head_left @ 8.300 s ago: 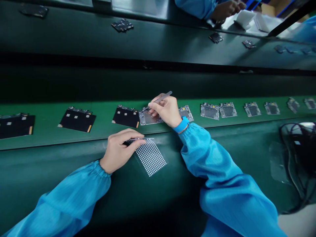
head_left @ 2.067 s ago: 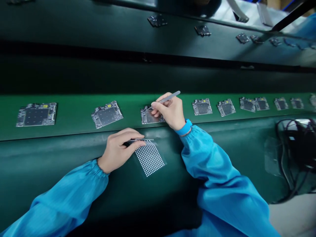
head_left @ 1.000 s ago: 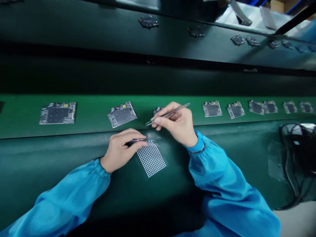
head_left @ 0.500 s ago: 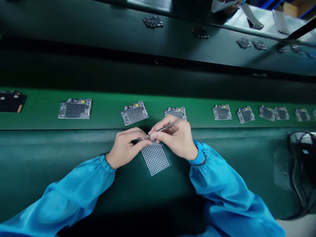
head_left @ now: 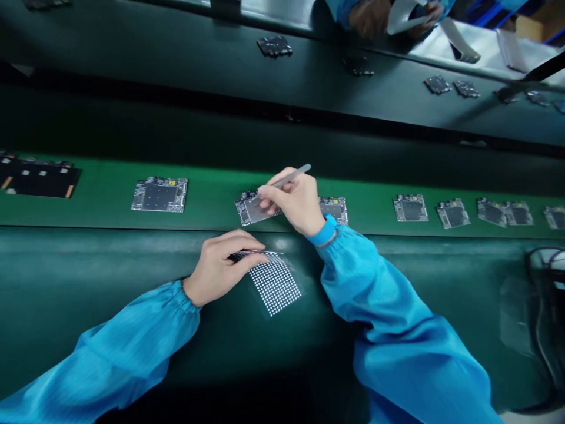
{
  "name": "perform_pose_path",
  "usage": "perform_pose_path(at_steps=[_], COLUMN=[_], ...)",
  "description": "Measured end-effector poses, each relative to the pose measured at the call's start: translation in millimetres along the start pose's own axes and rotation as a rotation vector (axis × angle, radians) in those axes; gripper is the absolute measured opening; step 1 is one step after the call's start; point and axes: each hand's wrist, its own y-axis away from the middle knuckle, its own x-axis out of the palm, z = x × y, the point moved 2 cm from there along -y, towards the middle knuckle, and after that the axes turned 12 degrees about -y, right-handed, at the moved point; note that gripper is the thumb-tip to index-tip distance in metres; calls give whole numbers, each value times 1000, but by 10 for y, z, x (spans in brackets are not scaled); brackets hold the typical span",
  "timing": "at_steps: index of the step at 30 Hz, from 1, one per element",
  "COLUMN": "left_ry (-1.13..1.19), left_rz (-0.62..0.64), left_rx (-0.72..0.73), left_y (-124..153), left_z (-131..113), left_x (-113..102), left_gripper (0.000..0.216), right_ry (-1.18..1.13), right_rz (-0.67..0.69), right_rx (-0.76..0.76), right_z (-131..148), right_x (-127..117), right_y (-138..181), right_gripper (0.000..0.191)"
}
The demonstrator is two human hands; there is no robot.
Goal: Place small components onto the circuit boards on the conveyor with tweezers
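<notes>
My left hand (head_left: pixel 220 265) rests on the dark green bench, its fingers curled and pressing down the top edge of a sheet of small white dots (head_left: pixel 274 285). Over the green belt (head_left: pixel 207 200), my right hand (head_left: pixel 293 201) pinches metal tweezers (head_left: pixel 286 176), their tips down on a circuit board (head_left: pixel 252 207). Another board (head_left: pixel 334 208) lies just right of that hand, partly behind my wrist. Both arms wear blue sleeves.
Several more boards lie along the belt: a silver one (head_left: pixel 159 194) to the left, a black-covered one (head_left: pixel 37 178) at far left, others (head_left: pixel 410 208) to the right. Across a second, darker belt (head_left: pixel 309 65), another person's hands (head_left: pixel 388 15) hold white paper. Black cables (head_left: pixel 547 282) lie at right.
Half a second ago the tweezers were down at the dotted sheet by my left hand; my right hand has since lifted them onto a board on the belt. The boards have drifted rightwards.
</notes>
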Motion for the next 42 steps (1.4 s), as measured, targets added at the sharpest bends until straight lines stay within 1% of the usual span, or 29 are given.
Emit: perform_pose_path(at_steps=[3, 6, 10, 13, 22, 33, 39, 42], left_ry=[-36, -46, -38, -37, -51, -51, -56, -57], left_rz=[-16, -34, -40, -26, -31, -23, -20, -27], left_rx=[-23, -28, -23, -41, -32, -44, -30, -37], left_y=[61, 87, 83, 88, 98, 126, 138, 123], left_z=[47, 63, 58, 67, 79, 142, 157, 148], left_x=[-94, -131, -129, -137, -212, -276, -312, -320], left_gripper=[12, 11, 11, 11, 10, 11, 11, 11], right_ry=[23, 41, 52, 79, 86, 94, 106, 115], right_rz=[7, -3, -14, -28, -50, -50, -65, -79], right_rx=[33, 42, 33, 44, 47, 34, 28, 21], right_z=[-191, -260, -249, -243, -230, -171, -182, -124], right_x=[2, -31, -68, -79, -92, -126, -191, -189], right_y=[-210, -235, -193, -189, -154, -88, -81, -41], right_gripper=[33, 28, 24, 24, 25, 29, 31, 34])
